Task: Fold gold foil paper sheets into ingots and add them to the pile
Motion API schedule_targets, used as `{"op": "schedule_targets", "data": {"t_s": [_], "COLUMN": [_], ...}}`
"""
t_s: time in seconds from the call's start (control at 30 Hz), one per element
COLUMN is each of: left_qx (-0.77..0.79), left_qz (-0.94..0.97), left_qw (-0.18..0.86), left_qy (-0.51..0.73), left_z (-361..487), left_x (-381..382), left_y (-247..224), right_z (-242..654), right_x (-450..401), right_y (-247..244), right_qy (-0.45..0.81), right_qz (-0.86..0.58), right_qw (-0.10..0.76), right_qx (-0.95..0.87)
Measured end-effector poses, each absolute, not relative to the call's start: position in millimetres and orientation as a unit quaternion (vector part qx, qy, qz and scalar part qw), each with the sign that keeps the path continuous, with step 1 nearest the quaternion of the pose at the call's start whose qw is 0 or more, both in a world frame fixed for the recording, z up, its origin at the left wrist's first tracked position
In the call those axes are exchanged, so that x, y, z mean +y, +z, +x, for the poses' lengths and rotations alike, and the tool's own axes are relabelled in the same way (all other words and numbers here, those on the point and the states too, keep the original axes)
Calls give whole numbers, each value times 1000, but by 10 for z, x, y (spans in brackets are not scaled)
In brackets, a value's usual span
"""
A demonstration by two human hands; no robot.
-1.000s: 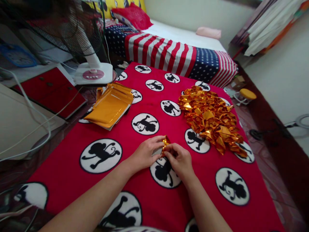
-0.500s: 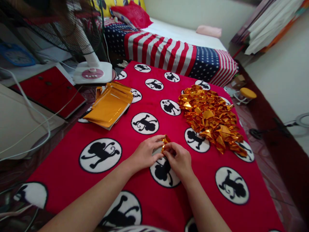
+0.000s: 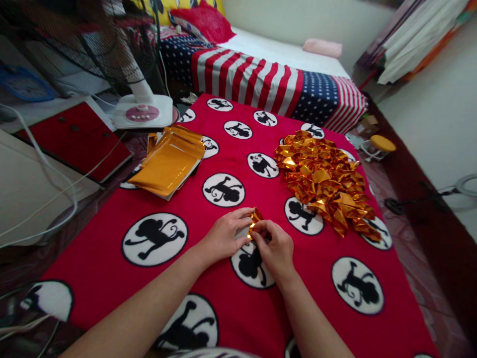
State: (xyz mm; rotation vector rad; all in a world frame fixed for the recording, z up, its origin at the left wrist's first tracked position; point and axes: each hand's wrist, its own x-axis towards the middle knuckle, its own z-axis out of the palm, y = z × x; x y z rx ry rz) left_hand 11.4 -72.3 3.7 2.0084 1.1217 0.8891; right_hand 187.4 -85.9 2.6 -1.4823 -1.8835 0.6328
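Observation:
Between my two hands, near the middle of the red cloth (image 3: pixel 305 278), is a small piece of folded gold foil paper (image 3: pixel 255 217). My left hand (image 3: pixel 225 236) grips it from the left, thumb and fingers curved around its edge. From the right, my right hand (image 3: pixel 274 243) pinches the same piece with thumb and forefinger. Fingers cover much of it, so its full shape is hidden. A stack of flat gold foil sheets (image 3: pixel 169 166) lies at the left of the cloth. Heaped on the right are many folded gold foil pieces (image 3: pixel 324 179).
Beyond the stack stands a fan with a white base (image 3: pixel 143 112). A bed with a flag-patterned cover (image 3: pixel 249 79) lies past the cloth's far edge. White cables (image 3: pixel 70 184) hang at the left. A yellow-topped stool (image 3: pixel 382 143) is on the floor at right.
My right hand has shifted very slightly left, staying on the gold foil paper. The left hand keeps nearly the same place. The stack and the heap look unchanged.

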Motion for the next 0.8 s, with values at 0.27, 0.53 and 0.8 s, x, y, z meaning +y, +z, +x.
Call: {"op": "schedule_targets", "data": {"t_s": [0.27,0.53,0.8], "left_qx": [461,462,457], "left_qz": [753,742,749], "left_qw": [338,336,330], "left_qy": [326,350,349], "left_z": [149,178,168], "left_x": [-721,-722,-713], "left_y": [52,3,1], "right_z": [1887,1826,1824], "right_x": [-849,-821,-828], "right_y": [28,72,60], "right_qy": [225,230,238], "right_qz": [-553,-586,-600], "right_qw": [307,288,326], "right_qx": [-742,-722,-691]}}
